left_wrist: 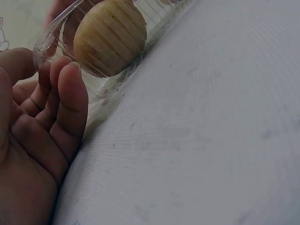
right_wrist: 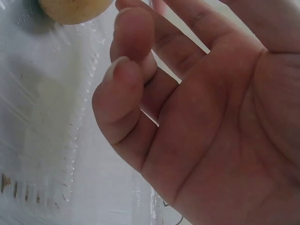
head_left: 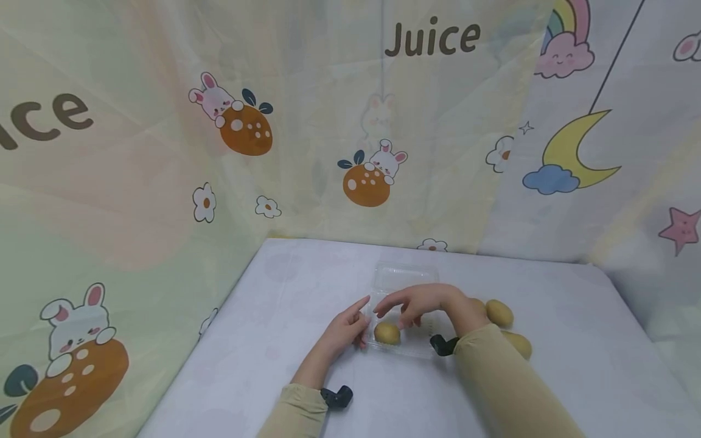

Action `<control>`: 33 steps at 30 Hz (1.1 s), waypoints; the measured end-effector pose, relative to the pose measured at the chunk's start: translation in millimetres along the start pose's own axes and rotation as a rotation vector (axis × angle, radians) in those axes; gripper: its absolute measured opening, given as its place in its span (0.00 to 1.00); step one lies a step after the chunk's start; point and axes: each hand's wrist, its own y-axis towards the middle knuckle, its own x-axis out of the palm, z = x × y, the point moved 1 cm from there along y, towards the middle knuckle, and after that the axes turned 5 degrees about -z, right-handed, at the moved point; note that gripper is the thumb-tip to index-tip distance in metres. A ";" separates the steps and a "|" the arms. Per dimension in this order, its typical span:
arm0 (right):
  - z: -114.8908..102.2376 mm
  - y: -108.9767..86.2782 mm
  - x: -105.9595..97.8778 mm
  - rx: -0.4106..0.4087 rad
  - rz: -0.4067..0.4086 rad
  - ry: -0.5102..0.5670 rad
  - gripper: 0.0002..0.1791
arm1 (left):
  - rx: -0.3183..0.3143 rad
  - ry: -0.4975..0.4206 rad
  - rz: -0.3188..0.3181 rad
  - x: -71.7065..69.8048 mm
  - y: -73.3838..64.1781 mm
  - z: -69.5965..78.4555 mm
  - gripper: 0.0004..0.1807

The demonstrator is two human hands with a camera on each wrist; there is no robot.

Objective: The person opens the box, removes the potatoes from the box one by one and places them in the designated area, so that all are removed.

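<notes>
A clear plastic clamshell container [head_left: 405, 274] lies on the table, its lid folded back. One potato [head_left: 387, 333] sits in the left front of its tray; the left wrist view shows that potato [left_wrist: 111, 37] through the ribbed wall. My left hand [head_left: 345, 331] holds the container's left edge, the index finger extended along it. My right hand [head_left: 421, 302] arches over the tray, fingers loosely bent around the potato's upper and right side. In the right wrist view, that potato [right_wrist: 75, 8] shows beyond the fingertips [right_wrist: 133, 35]; whether they touch it I cannot tell.
More potatoes, including a round one [head_left: 499, 312] and a lower one [head_left: 517, 345], lie right of the container, partly behind the right forearm. White cloth covers the table [head_left: 274, 316]. Printed curtains [head_left: 306, 121] stand at the back and sides.
</notes>
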 end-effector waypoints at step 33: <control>14.0 24.5 10.2 0.052 -0.011 0.038 0.26 | 0.003 -0.021 -0.012 -0.3 0.4 -0.1 0.31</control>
